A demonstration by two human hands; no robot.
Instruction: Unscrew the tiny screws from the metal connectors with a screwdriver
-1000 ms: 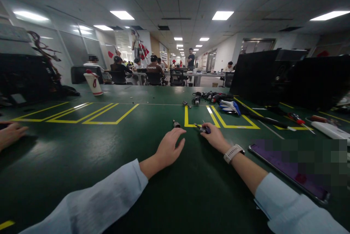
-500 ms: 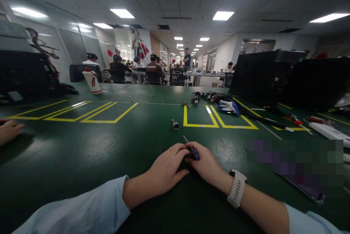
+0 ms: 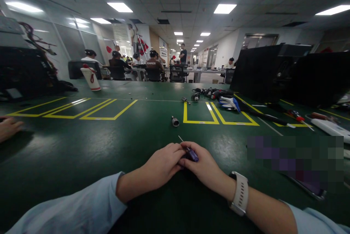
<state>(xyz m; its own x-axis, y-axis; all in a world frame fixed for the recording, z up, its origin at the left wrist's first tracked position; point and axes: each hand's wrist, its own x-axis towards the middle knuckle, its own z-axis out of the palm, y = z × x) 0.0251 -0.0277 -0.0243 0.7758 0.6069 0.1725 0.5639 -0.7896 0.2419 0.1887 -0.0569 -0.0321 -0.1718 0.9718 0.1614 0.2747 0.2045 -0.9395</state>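
Grasping purple-handled tool [image 3: 193, 155]: right fingers [image 3: 189, 162] | left fingers [image 3: 177, 148]: can't tell | metal cylinder [image 3: 175, 121] ahead | glove [image 3: 229, 104] beyond, right

over there, the person's head carries the only camera, facing forward and down: bare left hand [image 3: 164, 163] and bare right hand [image 3: 206, 163] close below, glossy dark-green worktop [image 3: 151, 132] stretching ahead.

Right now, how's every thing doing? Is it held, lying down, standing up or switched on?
Purple-handled tool: held, partly hidden.
Right hand: closed on that tool.
Left hand: curled against the right one; its grip is hidden.
Watch strap: fastened.
Metal fitting: lying down.
Blue-and-white glove: lying unworn.
Red-handled screwdriver: lying down.
Cup: standing.
Ceiling light: on.
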